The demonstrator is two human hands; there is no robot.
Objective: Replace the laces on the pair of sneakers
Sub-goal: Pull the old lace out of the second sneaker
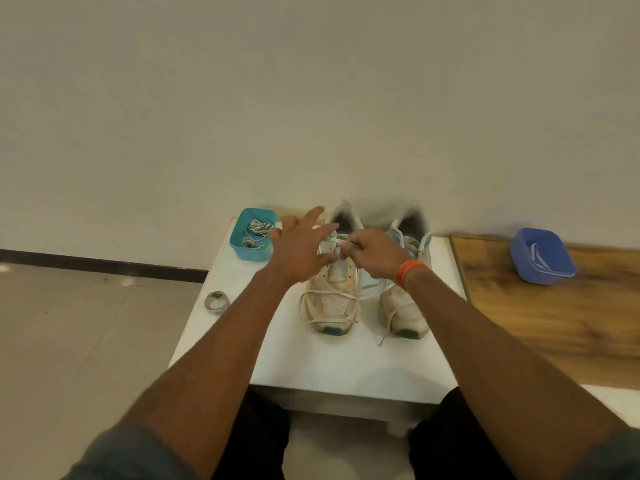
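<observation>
In front of you stands a low white square tabletop (346, 362) set against a plain off-white wall (311, 98). Just beside its left edge, down on the glossy beige tiled floor (69, 341), you can see a small round metal ring-shaped object (216, 301). A dark skirting strip (104, 263) runs along the foot of the wall. To your right lies a brown wood-grain board surface (554, 323), touching the tabletop's right edge.
</observation>
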